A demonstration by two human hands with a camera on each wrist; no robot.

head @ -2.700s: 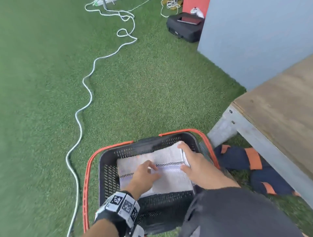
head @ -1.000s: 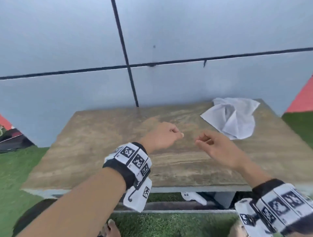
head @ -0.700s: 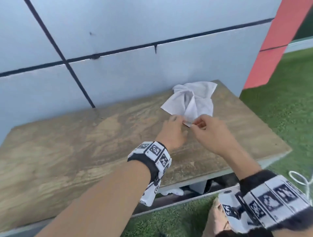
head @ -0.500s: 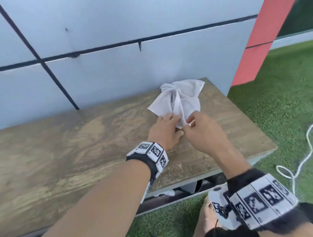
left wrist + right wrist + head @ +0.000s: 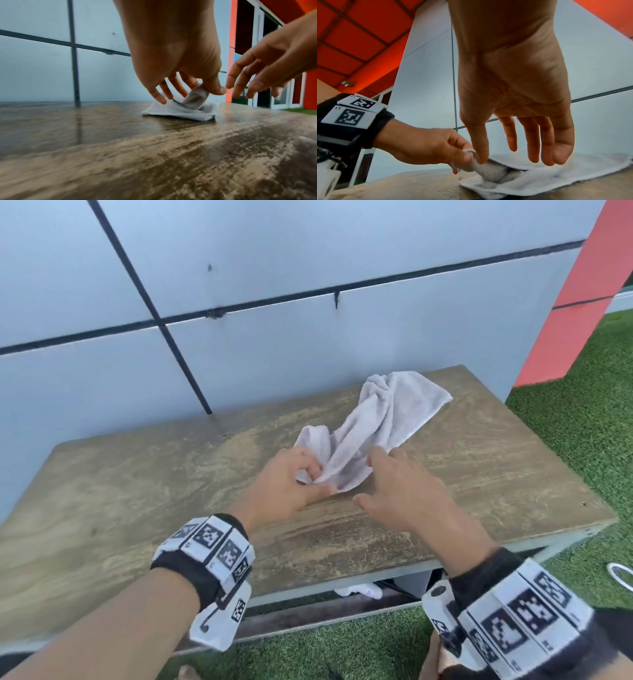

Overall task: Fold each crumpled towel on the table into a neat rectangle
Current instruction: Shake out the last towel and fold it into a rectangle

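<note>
Left hand (image 5: pixel 287 478): thumb and forefinger pinch a bunched fold at the near end of the towel (image 5: pixel 380 419), remaining fingers curled loosely over the cloth. In the left wrist view the pinched fold is lifted off the wood while the layer beneath lies flat. Left fingertips (image 5: pixel 161 99) touch or nearly touch the cloth; cannot tell which.

Right hand (image 5: pixel 402 491): fingers extended and slightly spread, holding nothing. Right wrist view shows the fingertips (image 5: pixel 534 159) hanging just above the towel, palm down. Thumb tip sits next to the pinched fold, right beside the left hand's knuckles; contact with the cloth is unclear. From the head view, the hand is just right of the left hand, at the towel's near right edge.

Towel: pale grey-white terry, crumpled, stretched diagonally from the pinch point up and away to the far right part of the table (image 5: pixel 137 491). Far end fans out wider near the back edge, close to the wall (image 5: pixel 308 344).

Table: worn wooden top, pushed against a pale blue panelled wall with dark seams. Both wrists carry bands (image 5: pixel 209 546) with black-and-white square markers. Green artificial turf (image 5: pixel 582 440) to the right and near side of the table, an orange-red panel (image 5: pixel 575 296) at far right. A small white object (image 5: pixel 359 590) lies under the table's near edge; too hidden to identify.
</note>
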